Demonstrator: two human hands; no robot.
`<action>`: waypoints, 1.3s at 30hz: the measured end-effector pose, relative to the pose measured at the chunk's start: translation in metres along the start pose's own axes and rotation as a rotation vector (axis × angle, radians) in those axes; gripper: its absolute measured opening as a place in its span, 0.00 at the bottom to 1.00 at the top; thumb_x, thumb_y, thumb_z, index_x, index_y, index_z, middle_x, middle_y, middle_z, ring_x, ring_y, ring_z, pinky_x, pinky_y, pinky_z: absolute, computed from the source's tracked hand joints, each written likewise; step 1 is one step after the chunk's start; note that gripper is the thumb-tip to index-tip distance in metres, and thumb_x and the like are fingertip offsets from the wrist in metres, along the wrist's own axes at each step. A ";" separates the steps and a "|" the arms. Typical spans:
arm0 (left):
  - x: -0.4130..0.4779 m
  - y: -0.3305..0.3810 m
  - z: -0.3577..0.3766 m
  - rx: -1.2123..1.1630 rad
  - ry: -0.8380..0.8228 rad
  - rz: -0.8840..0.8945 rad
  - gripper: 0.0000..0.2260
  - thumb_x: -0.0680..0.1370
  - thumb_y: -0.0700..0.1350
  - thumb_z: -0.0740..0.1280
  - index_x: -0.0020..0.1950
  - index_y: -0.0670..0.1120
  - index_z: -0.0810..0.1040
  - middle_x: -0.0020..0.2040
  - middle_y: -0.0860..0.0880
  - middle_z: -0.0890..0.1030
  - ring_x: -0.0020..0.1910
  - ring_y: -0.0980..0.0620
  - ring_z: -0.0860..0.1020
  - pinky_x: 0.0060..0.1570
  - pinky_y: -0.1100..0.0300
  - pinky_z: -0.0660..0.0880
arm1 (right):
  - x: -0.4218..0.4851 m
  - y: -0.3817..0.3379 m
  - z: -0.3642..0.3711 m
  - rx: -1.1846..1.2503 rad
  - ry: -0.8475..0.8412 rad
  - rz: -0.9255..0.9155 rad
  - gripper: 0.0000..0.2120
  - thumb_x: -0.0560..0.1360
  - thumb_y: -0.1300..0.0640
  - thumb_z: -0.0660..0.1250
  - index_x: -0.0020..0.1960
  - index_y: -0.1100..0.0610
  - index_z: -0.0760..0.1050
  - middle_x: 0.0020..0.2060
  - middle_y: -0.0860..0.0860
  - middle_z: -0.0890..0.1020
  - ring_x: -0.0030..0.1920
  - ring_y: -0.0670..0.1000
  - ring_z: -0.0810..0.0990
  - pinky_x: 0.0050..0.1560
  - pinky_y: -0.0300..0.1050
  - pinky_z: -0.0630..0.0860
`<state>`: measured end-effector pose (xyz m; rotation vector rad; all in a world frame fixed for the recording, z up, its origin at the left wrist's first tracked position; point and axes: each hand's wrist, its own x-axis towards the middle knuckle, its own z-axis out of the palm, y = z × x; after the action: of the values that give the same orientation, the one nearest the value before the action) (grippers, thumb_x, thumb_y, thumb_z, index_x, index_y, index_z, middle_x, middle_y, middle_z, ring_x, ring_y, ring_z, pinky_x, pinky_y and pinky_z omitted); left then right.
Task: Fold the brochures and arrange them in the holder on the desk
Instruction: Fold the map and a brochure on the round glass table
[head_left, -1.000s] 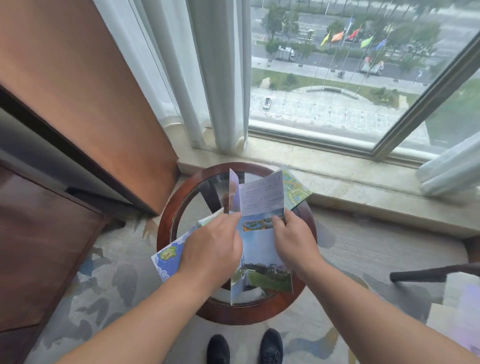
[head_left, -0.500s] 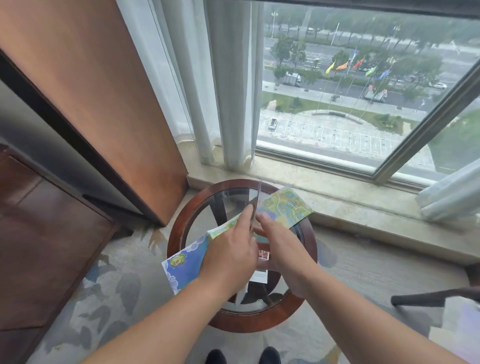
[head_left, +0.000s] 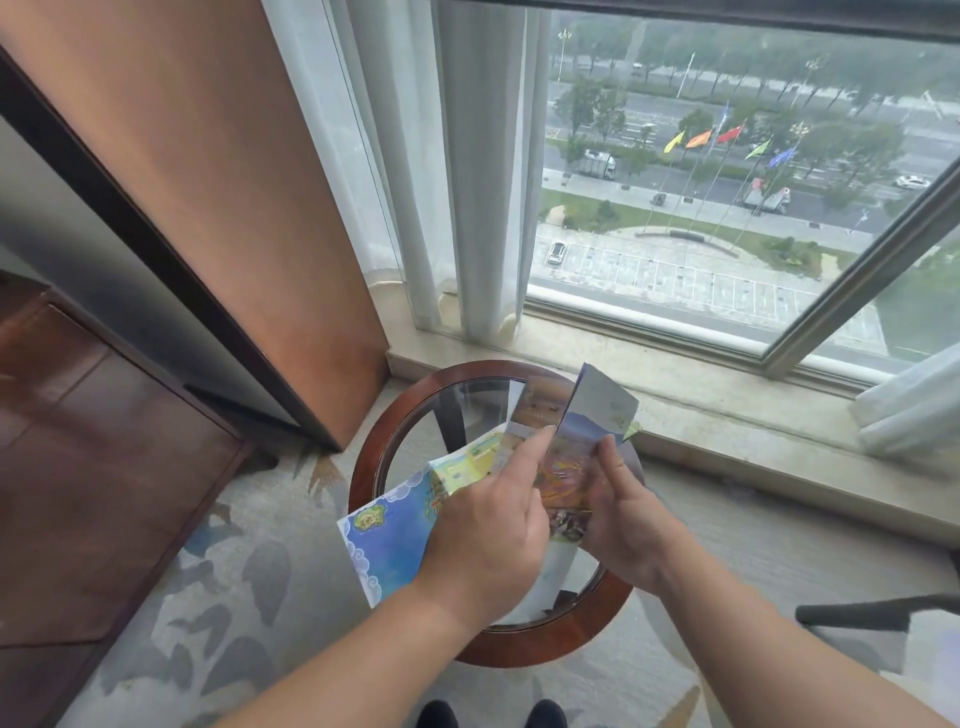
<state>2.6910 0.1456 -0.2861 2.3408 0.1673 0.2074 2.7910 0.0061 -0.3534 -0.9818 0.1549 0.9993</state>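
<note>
Brochure (head_left: 571, 462), partly folded, is held above the round glass desk (head_left: 545, 644), each grip pinching it: left hand (head_left: 488, 525) on its left panel, right hand (head_left: 623, 519) on its right. A map brochure (head_left: 389, 535) lies on the desk beneath.

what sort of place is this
Probably a high-floor hotel room: a large window looks down on coloured flags, with white sheer curtains and a round wood-rimmed glass table on patterned carpet.
</note>
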 end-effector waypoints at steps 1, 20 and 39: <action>0.000 0.000 0.000 0.014 0.004 -0.003 0.26 0.76 0.47 0.53 0.76 0.55 0.62 0.44 0.48 0.82 0.42 0.48 0.78 0.39 0.52 0.72 | 0.000 0.000 0.000 0.028 -0.003 0.004 0.30 0.77 0.33 0.58 0.70 0.52 0.73 0.69 0.58 0.74 0.69 0.59 0.73 0.60 0.50 0.76; 0.011 -0.010 0.011 0.058 0.089 -0.175 0.20 0.80 0.41 0.59 0.69 0.57 0.64 0.55 0.52 0.79 0.51 0.49 0.76 0.41 0.60 0.66 | 0.001 -0.006 -0.003 0.016 0.105 -0.099 0.19 0.80 0.53 0.64 0.65 0.64 0.74 0.60 0.66 0.79 0.60 0.66 0.79 0.60 0.64 0.76; 0.021 -0.087 0.085 0.205 -0.167 -0.406 0.26 0.80 0.44 0.57 0.76 0.61 0.56 0.61 0.53 0.76 0.53 0.50 0.77 0.47 0.52 0.76 | 0.028 0.026 -0.056 -0.965 0.657 0.000 0.11 0.77 0.54 0.69 0.58 0.49 0.74 0.40 0.43 0.80 0.38 0.43 0.80 0.40 0.44 0.77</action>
<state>2.7233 0.1512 -0.4054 2.4512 0.5966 -0.2133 2.8039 -0.0136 -0.4164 -2.1829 0.2176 0.6952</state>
